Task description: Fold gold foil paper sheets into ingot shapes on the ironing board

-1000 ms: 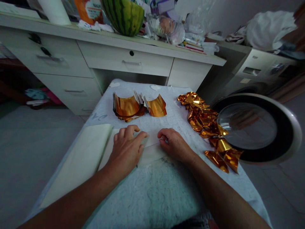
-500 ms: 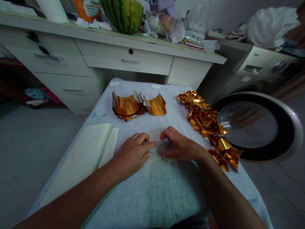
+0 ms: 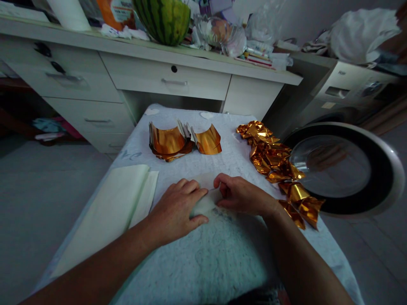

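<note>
A thin, pale, see-through sheet of paper (image 3: 203, 206) lies on the cloth-covered table between my hands. My left hand (image 3: 178, 207) rests flat on its left side, thumb spread away from the other fingers. On the right, my right hand (image 3: 240, 194) has its fingers curled in at the sheet's edge, thumb low against it; its fingertips are partly hidden. A stack of folded whitish paper (image 3: 104, 212) lies to the left of my left forearm. Beyond the hands stand curved gold foil sheets (image 3: 168, 140), with a smaller gold foil piece (image 3: 208, 140) beside them.
Folded gold foil shapes (image 3: 270, 156) line the table's right edge. Past them hangs the open round door (image 3: 333, 165) of a washing machine (image 3: 349, 84). Behind the table, a white drawer unit (image 3: 171, 76) carries a watermelon (image 3: 165, 19), a paper roll (image 3: 70, 15) and plastic bags.
My left thumb has swung down and away from the fingers, spreading the hand. My right hand has shifted slightly lower, its fingers a little more curled. The foil pieces have stayed put.
</note>
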`<act>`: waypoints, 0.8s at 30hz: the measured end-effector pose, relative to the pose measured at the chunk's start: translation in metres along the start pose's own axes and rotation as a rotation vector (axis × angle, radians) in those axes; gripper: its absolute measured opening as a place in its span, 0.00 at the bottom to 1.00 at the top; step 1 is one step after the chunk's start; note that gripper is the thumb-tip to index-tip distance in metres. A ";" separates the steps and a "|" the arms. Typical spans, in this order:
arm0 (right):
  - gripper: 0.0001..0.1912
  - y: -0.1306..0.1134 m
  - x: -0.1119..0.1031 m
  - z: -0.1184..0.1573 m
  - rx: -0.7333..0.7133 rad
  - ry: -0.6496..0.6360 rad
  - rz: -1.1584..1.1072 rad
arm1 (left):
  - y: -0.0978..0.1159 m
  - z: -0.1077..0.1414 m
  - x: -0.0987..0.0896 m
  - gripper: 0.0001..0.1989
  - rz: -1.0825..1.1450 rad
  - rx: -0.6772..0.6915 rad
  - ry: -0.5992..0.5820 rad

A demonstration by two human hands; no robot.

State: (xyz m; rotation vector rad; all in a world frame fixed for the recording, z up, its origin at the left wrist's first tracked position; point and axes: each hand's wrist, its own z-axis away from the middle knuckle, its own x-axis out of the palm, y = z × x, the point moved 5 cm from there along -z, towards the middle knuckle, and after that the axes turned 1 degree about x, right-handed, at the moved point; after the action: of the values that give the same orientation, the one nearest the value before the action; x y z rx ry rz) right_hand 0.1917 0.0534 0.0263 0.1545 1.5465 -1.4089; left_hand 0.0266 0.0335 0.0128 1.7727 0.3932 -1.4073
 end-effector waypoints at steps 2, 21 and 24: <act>0.16 -0.002 -0.002 0.001 -0.012 0.015 0.001 | 0.000 0.000 0.000 0.26 -0.004 -0.004 0.000; 0.03 -0.017 -0.005 -0.002 -0.294 0.011 0.018 | 0.002 0.005 -0.017 0.06 0.070 -0.053 0.027; 0.07 -0.010 -0.004 -0.007 -0.205 0.069 -0.028 | -0.001 0.005 -0.018 0.11 0.076 -0.077 0.024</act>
State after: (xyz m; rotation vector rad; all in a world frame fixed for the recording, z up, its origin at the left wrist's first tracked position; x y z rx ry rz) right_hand 0.1827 0.0581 0.0347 0.0576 1.7451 -1.2680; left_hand 0.0165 0.0347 0.0283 1.7257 0.3838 -1.3015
